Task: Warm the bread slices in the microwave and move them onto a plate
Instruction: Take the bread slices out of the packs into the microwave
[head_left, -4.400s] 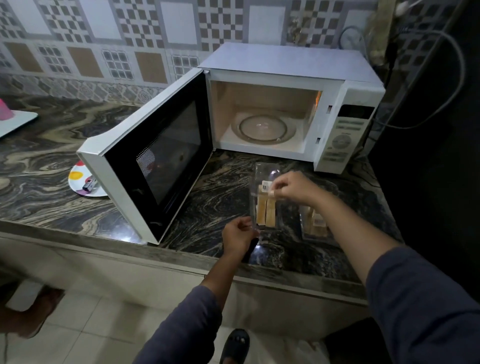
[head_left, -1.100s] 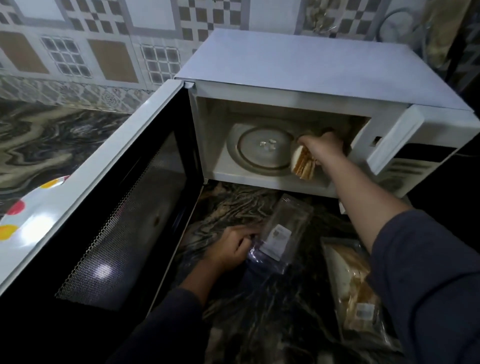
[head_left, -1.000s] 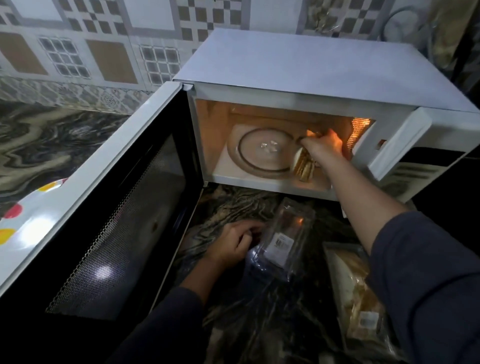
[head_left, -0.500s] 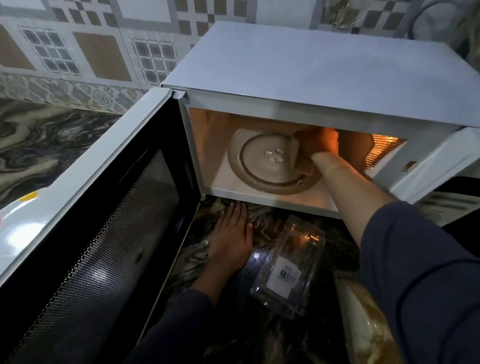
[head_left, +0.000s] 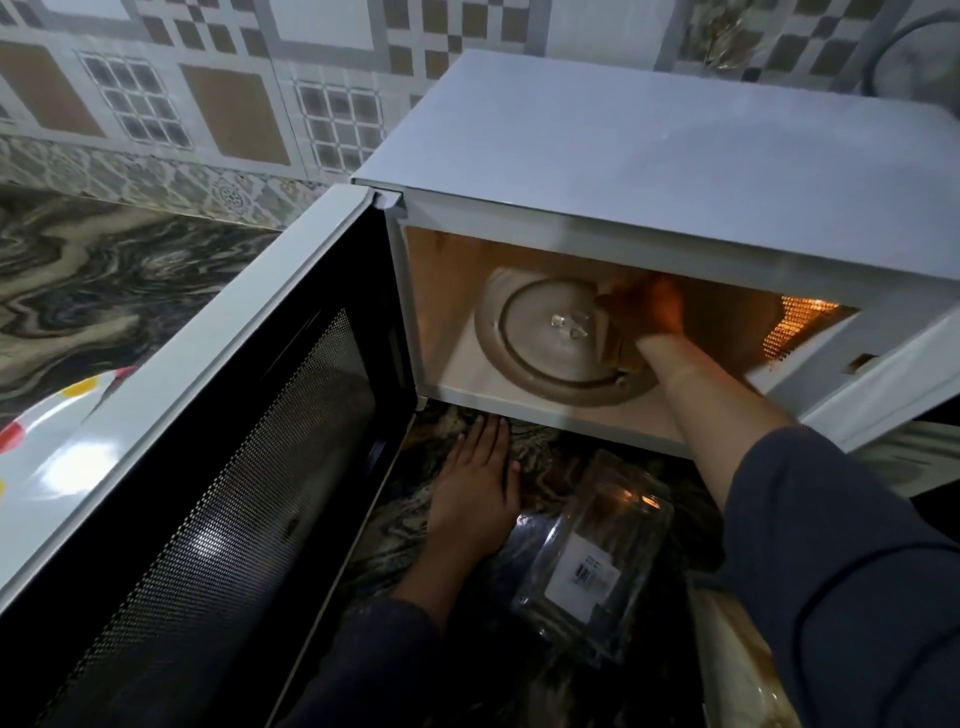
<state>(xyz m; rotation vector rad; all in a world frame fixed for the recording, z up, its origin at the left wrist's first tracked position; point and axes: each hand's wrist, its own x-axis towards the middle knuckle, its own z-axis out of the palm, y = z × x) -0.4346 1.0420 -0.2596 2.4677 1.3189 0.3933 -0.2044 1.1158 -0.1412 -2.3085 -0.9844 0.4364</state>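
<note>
- While my right hand grips the bread slices inside the microwave, over its turntable.
- My left hand lies flat, fingers spread, before the microwave.

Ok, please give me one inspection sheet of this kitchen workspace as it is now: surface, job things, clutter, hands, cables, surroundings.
Surface: dark marbled counter.
Job's things: white microwave, door open, light on; bread slices on the glass turntable; spotted plate behind the door.
Clutter: empty clear packet; another bread packet, lower right.
Hands: right hand on the bread inside; left hand flat on the counter.
Cables: one, top right.
Surroundings: patterned tile wall.
</note>
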